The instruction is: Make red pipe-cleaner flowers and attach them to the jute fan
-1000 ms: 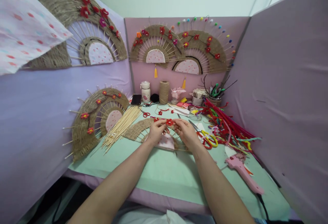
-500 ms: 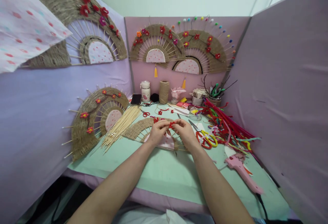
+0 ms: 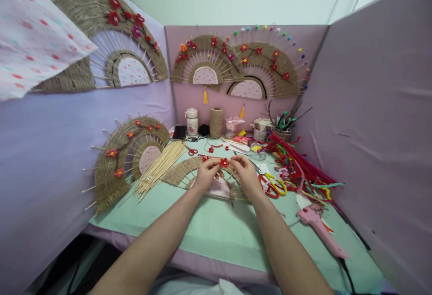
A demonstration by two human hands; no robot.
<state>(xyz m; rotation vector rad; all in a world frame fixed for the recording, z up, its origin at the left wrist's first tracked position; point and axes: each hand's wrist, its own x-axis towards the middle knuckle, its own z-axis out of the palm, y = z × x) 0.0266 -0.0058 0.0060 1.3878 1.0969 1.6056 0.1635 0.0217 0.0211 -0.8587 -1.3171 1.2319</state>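
Note:
Between my hands is a small red flower (image 3: 224, 163), seemingly of fuzzy pipe cleaner. My left hand (image 3: 207, 174) pinches it at its left side. My right hand (image 3: 246, 172) is just to its right, thumb and forefinger close together near a petal; whether they touch it or hold something tiny is too small to tell. Under both hands lies a twine-wrapped fan (image 3: 184, 172) with thin sticks and a dotted half-round centre (image 3: 218, 188). My hands hide part of it. More red flowers lie just beyond, one of them a small red flower (image 3: 211, 149).
Right of my hands lie red and yellow scissors (image 3: 275, 184), a heap of pipe cleaners (image 3: 303, 164) and a pink glue gun (image 3: 320, 229) with a cord. Bamboo sticks (image 3: 160, 166) are spread at left. A twine spool (image 3: 216, 123) stands at the back. Finished fans lean against the partitions.
My right fingers have drawn slightly away to the right from the red flower, which now shows more fully beside my left fingertips. The view has tilted slightly upward.

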